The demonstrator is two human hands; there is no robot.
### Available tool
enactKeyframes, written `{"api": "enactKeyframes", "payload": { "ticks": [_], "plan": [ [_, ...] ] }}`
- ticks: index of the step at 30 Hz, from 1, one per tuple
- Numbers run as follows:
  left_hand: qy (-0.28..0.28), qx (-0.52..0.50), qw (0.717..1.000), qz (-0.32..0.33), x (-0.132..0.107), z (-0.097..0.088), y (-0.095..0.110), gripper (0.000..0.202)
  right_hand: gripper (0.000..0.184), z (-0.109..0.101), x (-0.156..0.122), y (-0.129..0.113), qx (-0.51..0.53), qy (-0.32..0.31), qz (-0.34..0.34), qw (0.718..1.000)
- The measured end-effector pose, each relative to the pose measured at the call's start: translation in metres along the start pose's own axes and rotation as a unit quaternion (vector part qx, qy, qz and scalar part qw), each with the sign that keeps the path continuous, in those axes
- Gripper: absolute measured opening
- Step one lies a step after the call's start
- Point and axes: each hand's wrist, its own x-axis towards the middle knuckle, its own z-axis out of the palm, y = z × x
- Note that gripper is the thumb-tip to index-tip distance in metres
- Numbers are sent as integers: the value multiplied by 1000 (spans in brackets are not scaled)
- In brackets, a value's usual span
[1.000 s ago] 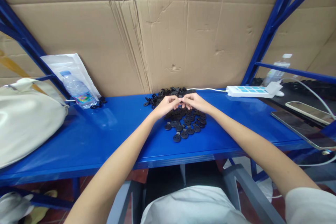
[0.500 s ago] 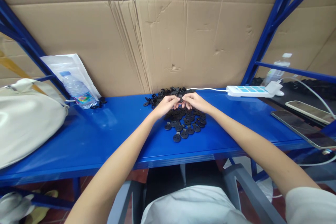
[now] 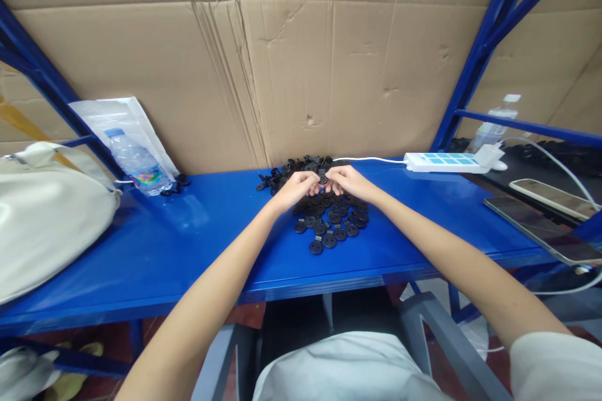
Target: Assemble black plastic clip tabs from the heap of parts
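Note:
My left hand (image 3: 301,188) and my right hand (image 3: 347,182) meet over the pile, fingers closed. Between their fingertips they pinch one small black round clip (image 3: 323,179), its face toward me; its exact kind is too small to make out. Just nearer to me lies a spread of black disc-shaped clips (image 3: 329,239), each with holes in the disc and a short tab. Behind my hands a heap of similar black pieces (image 3: 305,165) sits against the cardboard, partly hidden by my fingers.
On the blue table (image 3: 202,263), a white bag (image 3: 51,225) and a water bottle (image 3: 137,160) stand left. To the right are a white power strip (image 3: 446,163) and two phone-like devices, one a dark tablet (image 3: 540,229). Cardboard (image 3: 352,62) closes off the back.
The view has shifted very slightly. Both hands stay in the same place, holding the black clip, and the pile looks the same.

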Motion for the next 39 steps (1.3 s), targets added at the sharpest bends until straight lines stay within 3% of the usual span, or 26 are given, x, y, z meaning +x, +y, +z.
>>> {"api": "enactKeyframes", "payload": {
  "ticks": [17, 27, 39],
  "plan": [
    [-13, -4, 1000, 16, -1, 0, 3, 23, 20, -1, -1, 1, 10, -6, 2, 1000],
    [-10, -22, 999, 23, -2, 0, 5, 29, 29, -3, -1, 0, 17, -11, -25, 999],
    [3, 3, 1000, 19, -3, 1, 8, 21, 14, -1, -1, -3, 17, 5, 10, 1000]
  ]
}}
